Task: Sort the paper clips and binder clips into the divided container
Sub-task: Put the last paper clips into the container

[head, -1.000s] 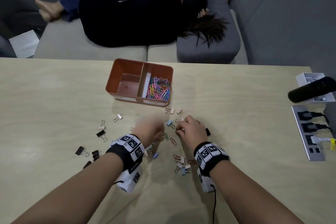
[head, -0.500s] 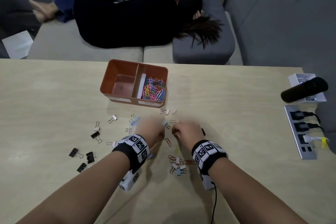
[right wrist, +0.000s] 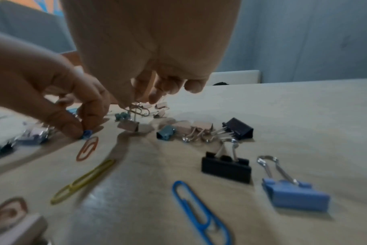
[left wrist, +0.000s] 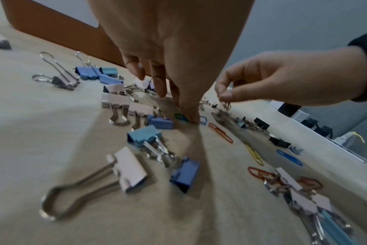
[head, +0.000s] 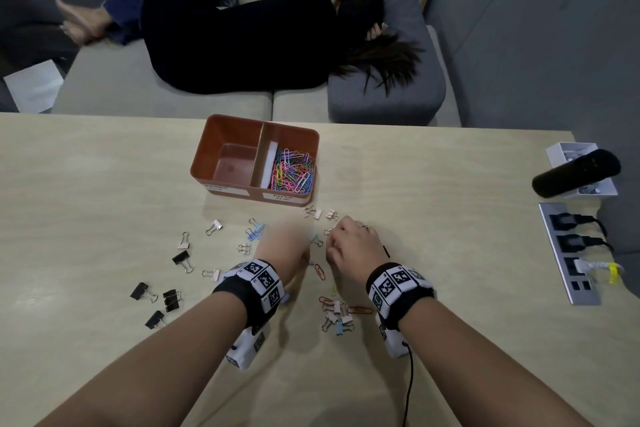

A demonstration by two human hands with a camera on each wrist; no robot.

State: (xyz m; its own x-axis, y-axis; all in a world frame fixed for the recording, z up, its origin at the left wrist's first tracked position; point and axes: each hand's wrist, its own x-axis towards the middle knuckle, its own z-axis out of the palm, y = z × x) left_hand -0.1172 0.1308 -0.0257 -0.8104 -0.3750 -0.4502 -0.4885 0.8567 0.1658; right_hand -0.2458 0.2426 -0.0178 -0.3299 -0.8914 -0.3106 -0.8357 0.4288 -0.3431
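The orange divided container (head: 221, 135) stands at the far middle of the table; its right compartment holds colourful paper clips (head: 294, 175) and the left one is bare. My left hand (left wrist: 189, 116) points down and pinches a blue paper clip (right wrist: 87, 132) against the table. Just to its right, my right hand (right wrist: 140, 99) pinches the wire handle of a pink binder clip (right wrist: 128, 125), which hangs just above the table. More binder clips (head: 181, 258) and paper clips (head: 320, 270) lie scattered around both hands.
A person lies on the grey sofa (head: 166, 104) beyond the table. At the right edge are a power strip (head: 568, 253) with plugs, a white box (head: 604, 189) and a black cylinder (head: 575, 173). Black binder clips (head: 171, 300) lie at the front left.
Both hands have stayed among the scattered clips, close together. The right hand has shifted slightly toward the container, and the left hand has settled onto the table.
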